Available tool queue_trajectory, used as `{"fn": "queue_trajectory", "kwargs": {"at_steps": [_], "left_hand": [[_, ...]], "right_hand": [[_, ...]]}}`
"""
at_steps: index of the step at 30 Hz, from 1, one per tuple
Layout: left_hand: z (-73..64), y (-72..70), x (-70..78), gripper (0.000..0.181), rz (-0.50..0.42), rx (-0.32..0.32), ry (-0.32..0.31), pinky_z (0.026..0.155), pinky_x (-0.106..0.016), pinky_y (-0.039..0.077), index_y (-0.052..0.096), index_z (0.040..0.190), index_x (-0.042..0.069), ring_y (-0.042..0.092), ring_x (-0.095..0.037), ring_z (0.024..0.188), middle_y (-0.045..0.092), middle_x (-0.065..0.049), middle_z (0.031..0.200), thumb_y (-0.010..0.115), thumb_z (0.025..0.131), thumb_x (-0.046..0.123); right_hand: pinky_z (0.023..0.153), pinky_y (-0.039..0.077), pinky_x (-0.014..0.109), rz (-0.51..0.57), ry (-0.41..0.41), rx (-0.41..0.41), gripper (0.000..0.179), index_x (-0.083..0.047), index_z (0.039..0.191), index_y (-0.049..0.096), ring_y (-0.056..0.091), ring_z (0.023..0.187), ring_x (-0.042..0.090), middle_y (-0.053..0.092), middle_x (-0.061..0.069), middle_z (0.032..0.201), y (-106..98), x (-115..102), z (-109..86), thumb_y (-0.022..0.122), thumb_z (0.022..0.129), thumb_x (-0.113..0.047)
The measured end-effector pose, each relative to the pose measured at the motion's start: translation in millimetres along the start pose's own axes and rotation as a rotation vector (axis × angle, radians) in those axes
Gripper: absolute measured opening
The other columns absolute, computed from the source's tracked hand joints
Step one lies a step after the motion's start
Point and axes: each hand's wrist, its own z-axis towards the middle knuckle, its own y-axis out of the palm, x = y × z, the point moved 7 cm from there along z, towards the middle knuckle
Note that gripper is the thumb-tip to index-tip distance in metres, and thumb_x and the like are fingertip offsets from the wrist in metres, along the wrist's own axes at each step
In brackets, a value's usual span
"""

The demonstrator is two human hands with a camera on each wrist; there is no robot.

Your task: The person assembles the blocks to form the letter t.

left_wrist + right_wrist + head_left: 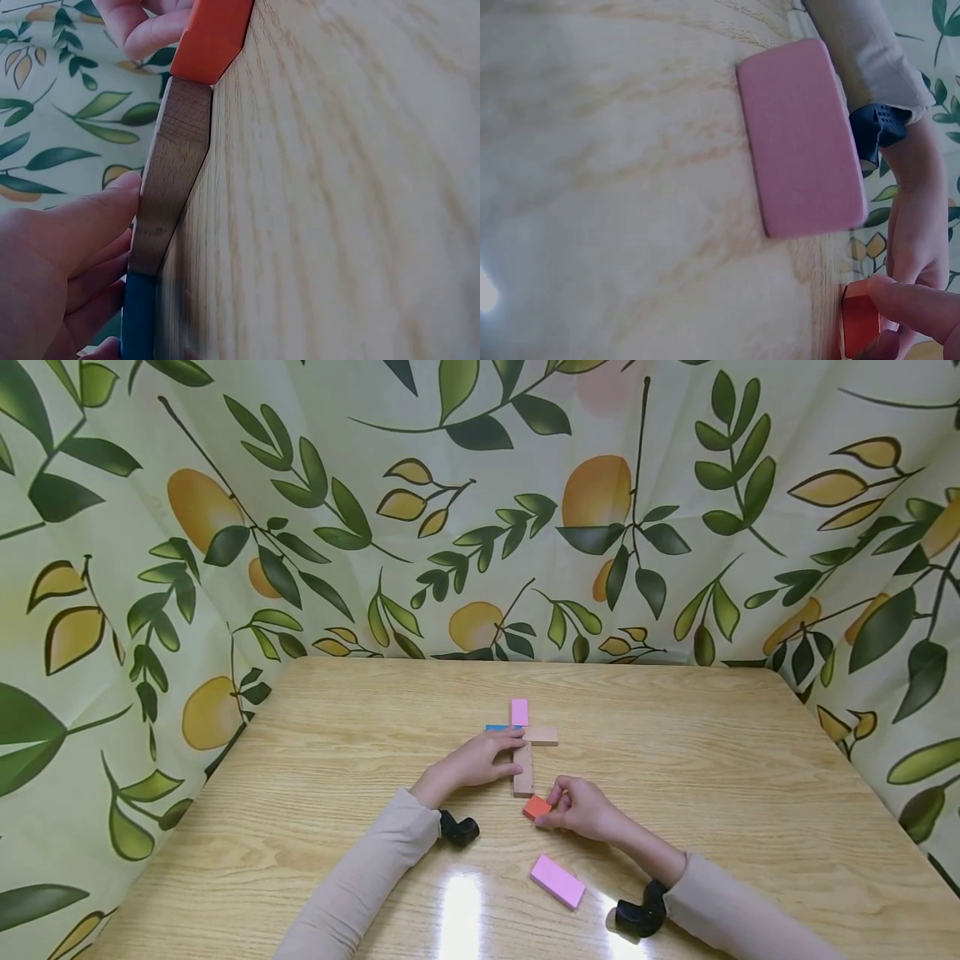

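My right hand (585,808) pinches a small orange-red block (536,807) between thumb and fingers. In the left wrist view the orange-red block (214,37) meets the near end of an upright-running plain wooden block (176,165). My left hand (480,762) lies with its fingers extended over the blocks, thumb against the wooden block (524,772) and fingertips over a blue block (495,727), which it partly covers. A second plain wooden block (543,737) points right, and a pink block (520,712) points away; together they form a cross shape.
Another pink block (557,882) lies slanted on the wooden table (337,710), nearer to me and below the right hand. A fabric curtain (480,527) with fruit and leaf print surrounds the table's back and sides. Black cameras (459,831) sit at both wrists.
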Motion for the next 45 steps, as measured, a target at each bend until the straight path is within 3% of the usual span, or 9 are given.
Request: {"fn": "queue_trajectory", "kwargs": {"at_steps": [45], "left_hand": [[-1.6,0.1,0.8,0.049,-0.009,0.011,0.005,0.121,-0.041,0.029,0.052,0.138,0.004,0.035,-0.027,0.146,0.041,-0.009,0.154,0.060,0.095,0.028]], "right_hand": [[0.049,0.032,0.016,-0.028,-0.049,0.011,0.029,-0.002,0.080,0.058,0.042,0.056,0.008,0.046,-0.005,0.060,2.1,-6.3,0.9,0.081,0.074,-0.018]]}}
